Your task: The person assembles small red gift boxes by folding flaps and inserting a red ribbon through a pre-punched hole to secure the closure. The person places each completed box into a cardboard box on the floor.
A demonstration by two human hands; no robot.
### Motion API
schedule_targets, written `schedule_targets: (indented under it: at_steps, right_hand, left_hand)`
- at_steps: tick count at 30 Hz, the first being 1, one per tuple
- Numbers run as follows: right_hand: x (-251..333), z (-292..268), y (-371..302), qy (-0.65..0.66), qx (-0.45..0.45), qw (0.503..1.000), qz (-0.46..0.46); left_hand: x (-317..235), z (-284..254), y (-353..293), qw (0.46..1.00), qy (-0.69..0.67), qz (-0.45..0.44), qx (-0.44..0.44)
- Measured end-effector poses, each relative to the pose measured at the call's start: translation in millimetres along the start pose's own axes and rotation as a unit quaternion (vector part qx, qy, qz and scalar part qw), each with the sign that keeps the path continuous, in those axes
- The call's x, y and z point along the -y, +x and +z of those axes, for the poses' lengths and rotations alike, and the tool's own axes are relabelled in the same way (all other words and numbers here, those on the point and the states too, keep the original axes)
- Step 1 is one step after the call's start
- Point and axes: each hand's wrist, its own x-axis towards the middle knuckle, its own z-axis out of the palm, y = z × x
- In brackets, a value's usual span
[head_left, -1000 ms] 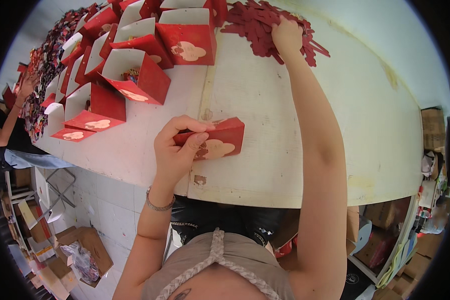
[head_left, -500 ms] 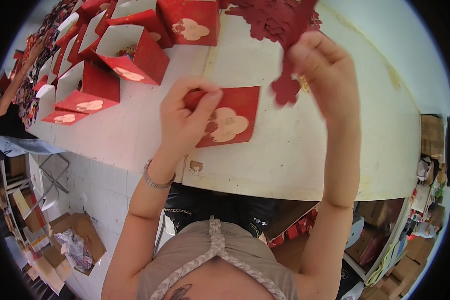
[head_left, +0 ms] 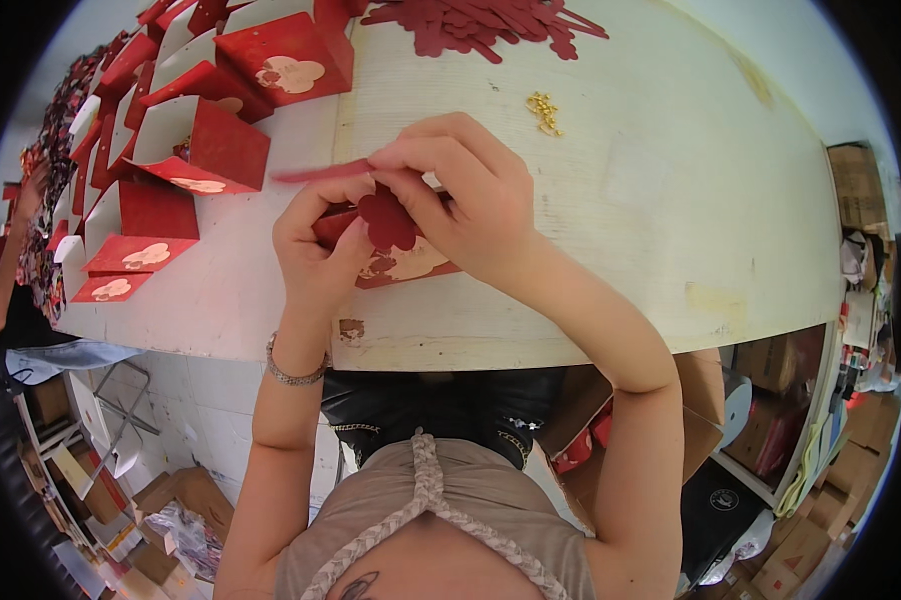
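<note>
The fingers of your left hand (head_left: 316, 240) are clamped on the red box (head_left: 416, 265), gripping its left end, with the thumb across the near face and the forefinger over the top. The fingers of your right hand (head_left: 471, 190) are pinched together on the dark-red cutout (head_left: 387, 222), close against your left fingertips. Its scalloped end hangs between your two hands, in front of the box, while a blurred strip of it sticks out leftward above your left forefinger. You hold both over the desk (head_left: 651, 220); whether the box touches it, you cannot tell. Gold pieces (head_left: 546, 114) lie beyond your right hand.
</note>
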Motion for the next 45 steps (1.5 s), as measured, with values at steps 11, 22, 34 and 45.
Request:
schedule_targets:
  at_steps: [11,22,34,45]
  right_hand:
    - [-1.1,-15.9,-3.5,0.089,0.06,0.993,0.058]
    - [-81.7,-77.9,-46.1,-0.485,0.162,0.825,0.238]
    - [41.4,-64.1,-29.1,-0.049,0.022,0.964,0.262]
    - [46.0,-9.6,-50.4,-0.045,-0.04,0.991,0.118]
  left_hand:
    - [-6.1,-2.0,-0.1,0.998,0.021,0.006,0.061]
    - [8.7,7.2,0.2,0.996,-0.031,0.073,0.034]
    - [12.8,2.6,0.4,0.988,-0.01,0.136,0.077]
    - [15.5,7.2,-1.7,0.986,-0.069,0.126,0.088]
